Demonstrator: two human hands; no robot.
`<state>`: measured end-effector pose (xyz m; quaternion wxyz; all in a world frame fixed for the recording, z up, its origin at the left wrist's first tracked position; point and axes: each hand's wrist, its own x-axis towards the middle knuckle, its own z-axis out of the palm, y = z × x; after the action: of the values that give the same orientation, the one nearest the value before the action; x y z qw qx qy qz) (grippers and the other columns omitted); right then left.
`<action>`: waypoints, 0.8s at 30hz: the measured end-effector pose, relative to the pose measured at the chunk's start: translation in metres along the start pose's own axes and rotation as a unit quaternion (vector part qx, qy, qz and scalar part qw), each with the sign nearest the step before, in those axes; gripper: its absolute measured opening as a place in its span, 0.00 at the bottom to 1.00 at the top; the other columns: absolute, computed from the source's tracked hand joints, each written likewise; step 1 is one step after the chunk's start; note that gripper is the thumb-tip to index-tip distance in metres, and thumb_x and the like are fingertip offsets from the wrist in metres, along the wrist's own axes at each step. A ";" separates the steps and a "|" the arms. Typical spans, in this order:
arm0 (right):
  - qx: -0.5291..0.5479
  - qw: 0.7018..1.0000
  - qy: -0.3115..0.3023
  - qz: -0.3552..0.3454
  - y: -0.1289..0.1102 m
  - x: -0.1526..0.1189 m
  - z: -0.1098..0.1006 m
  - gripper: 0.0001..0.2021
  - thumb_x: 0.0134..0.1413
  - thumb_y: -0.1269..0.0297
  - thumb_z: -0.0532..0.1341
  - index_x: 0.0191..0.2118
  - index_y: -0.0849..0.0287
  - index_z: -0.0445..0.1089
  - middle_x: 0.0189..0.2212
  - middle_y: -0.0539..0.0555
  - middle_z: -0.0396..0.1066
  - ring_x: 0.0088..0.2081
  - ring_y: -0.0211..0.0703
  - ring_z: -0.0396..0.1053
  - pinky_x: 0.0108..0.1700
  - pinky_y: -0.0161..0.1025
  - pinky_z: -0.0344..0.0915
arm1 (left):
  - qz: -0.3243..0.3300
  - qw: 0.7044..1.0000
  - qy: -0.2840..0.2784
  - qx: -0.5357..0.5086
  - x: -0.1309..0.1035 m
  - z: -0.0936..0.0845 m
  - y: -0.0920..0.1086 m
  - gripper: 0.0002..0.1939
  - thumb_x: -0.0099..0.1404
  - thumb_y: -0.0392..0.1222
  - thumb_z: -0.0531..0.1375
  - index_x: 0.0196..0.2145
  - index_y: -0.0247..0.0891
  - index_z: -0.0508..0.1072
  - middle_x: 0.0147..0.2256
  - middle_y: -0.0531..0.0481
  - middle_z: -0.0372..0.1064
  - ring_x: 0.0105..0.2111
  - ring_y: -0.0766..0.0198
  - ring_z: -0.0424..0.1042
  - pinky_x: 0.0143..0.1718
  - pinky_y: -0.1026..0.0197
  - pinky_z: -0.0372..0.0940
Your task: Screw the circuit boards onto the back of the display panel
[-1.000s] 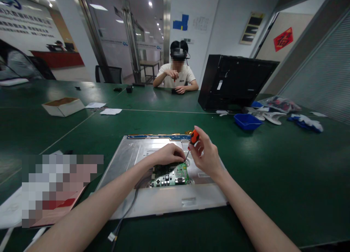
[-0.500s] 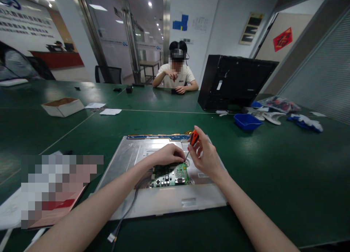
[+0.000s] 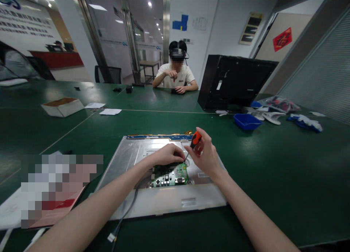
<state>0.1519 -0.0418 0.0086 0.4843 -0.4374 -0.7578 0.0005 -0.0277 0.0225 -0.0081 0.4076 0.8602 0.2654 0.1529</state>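
A silver metal panel [image 3: 131,208] lies flat on the green table, with a green circuit board [image 3: 175,177] on its middle. My right hand [image 3: 205,153] grips an orange and black screwdriver [image 3: 195,139], tilted, its tip pointing down at the board's upper right corner. Beside that tip, my left hand [image 3: 171,154] rests over the board's top edge with its fingers closed together; what they hold, if anything, is hidden. A blue strip board [image 3: 158,137] runs along the panel's far edge. Grey cables [image 3: 131,208] trail off the panel's near left side.
Beyond the panel stand a black monitor housing [image 3: 237,82] and a blue tray [image 3: 247,121]. An open white box [image 3: 63,108] is at the far left. Papers [image 3: 13,208] lie at the near left. Across the table sits a person [image 3: 176,75] wearing a headset.
The screwdriver's handle has turned in my right hand, whose fingers have shifted slightly around it. My left hand has stayed in place. The person opposite has moved a raised hand slightly.
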 end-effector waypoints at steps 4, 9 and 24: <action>0.017 1.000 -0.021 0.001 -0.002 0.000 -0.002 0.35 0.57 0.67 0.56 0.65 0.51 0.37 0.29 0.47 0.67 0.23 0.35 0.65 0.24 0.35 0.62 | -0.002 1.000 0.001 -0.006 0.000 0.000 -0.003 0.07 0.58 0.38 0.61 0.33 0.33 0.78 0.28 0.52 0.74 0.28 0.66 0.69 0.33 0.67 0.61; 0.017 0.999 -0.027 -0.001 -0.005 0.000 -0.002 0.36 0.56 0.68 0.55 0.66 0.53 0.35 0.28 0.47 0.67 0.22 0.35 0.64 0.23 0.34 0.61 | -0.006 1.000 0.000 0.000 0.000 0.000 -0.002 0.07 0.58 0.39 0.61 0.33 0.33 0.78 0.27 0.52 0.73 0.28 0.66 0.69 0.33 0.67 0.61; 0.014 1.000 -0.028 -0.002 -0.004 0.000 -0.002 0.35 0.55 0.68 0.56 0.65 0.52 0.39 0.30 0.49 0.68 0.23 0.36 0.64 0.24 0.35 0.61 | -0.001 1.000 -0.010 -0.007 0.000 0.000 -0.002 0.09 0.59 0.39 0.60 0.36 0.33 0.78 0.31 0.50 0.75 0.31 0.64 0.70 0.34 0.65 0.61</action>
<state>0.1509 -0.0451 0.0116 0.4685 -0.4289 -0.7721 0.0223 -0.0285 0.0230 -0.0098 0.4162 0.8588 0.2608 0.1456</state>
